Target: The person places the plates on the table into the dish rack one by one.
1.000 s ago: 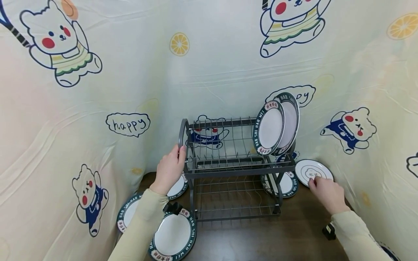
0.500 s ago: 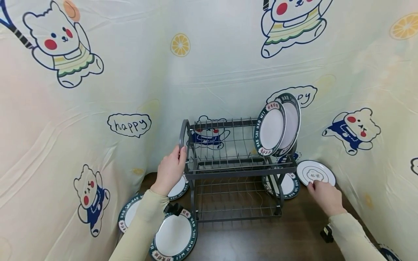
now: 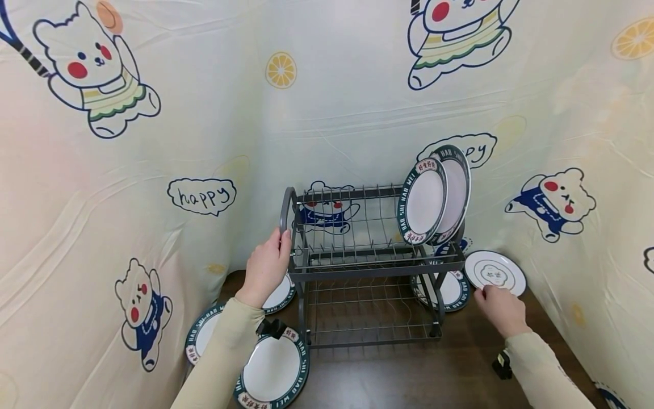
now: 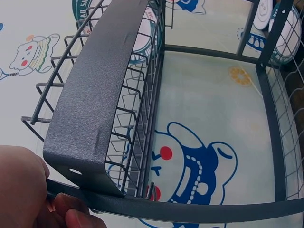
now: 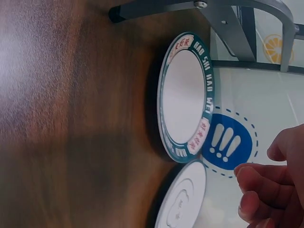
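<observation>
My left hand [image 3: 267, 267] grips the left end frame of a dark two-tier dish rack [image 3: 378, 271]. In the left wrist view, its fingers curl round the frame bar [image 4: 190, 211]. My right hand [image 3: 502, 311] holds nothing; its fingers are loosely bent with a gap at the thumb. It hovers just in front of a white plate [image 3: 477, 267] with a raised mark at its centre. Beside that lies a green-rimmed plate [image 5: 185, 95], partly behind the rack's right leg. Two green-rimmed plates [image 3: 423, 201] stand tilted in the rack's upper tier, at the right end.
Several green-rimmed plates lie on the dark wood table [image 3: 378, 375] at the left, one of them a front plate [image 3: 271, 369]. Another dish edge [image 3: 610, 395] shows at the lower right. A patterned cloth [image 3: 327, 113] hangs behind and at both sides.
My right hand has drawn back from over the white plate, moving left and toward me. The left hand keeps its hold on the rack, which stays put.
</observation>
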Motion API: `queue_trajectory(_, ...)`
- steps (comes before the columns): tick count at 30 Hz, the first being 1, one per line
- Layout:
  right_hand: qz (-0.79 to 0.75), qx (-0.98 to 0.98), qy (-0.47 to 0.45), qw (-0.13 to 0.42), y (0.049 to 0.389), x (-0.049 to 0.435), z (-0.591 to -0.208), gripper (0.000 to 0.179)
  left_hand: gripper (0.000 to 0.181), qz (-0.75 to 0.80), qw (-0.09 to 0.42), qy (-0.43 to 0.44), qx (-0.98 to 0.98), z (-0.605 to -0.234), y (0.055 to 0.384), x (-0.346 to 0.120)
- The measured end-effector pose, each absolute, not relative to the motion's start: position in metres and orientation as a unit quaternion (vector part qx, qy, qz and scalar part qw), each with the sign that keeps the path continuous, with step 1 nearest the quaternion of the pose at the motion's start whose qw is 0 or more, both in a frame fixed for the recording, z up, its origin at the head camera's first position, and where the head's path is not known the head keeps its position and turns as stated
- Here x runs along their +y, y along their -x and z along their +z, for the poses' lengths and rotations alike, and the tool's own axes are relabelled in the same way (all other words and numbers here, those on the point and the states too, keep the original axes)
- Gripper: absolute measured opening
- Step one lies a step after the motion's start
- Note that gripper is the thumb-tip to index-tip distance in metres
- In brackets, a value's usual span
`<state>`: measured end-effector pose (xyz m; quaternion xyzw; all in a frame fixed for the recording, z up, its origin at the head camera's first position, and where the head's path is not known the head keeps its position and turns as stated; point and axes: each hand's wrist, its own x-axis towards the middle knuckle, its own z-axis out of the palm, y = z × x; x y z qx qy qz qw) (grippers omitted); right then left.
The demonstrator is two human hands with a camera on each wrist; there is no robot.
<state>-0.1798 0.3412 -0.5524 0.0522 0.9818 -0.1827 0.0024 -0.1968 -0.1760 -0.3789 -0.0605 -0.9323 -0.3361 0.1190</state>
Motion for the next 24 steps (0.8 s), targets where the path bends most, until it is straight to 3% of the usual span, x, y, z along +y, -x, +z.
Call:
queue_trajectory(11,-0.206,0.977,-0.060,0.010,0.181,0.338,-0.577,0.039,0.033,-0.326,0.126,0.063,-0.935,-0.379,0.198,-0.176)
queue_trajectory(24,-0.221,0.970,-0.079,0.061,0.183,0.334,-0.600,0.038,0.032,-0.329,0.123,0.061,-0.934,-0.379,0.197,-0.175)
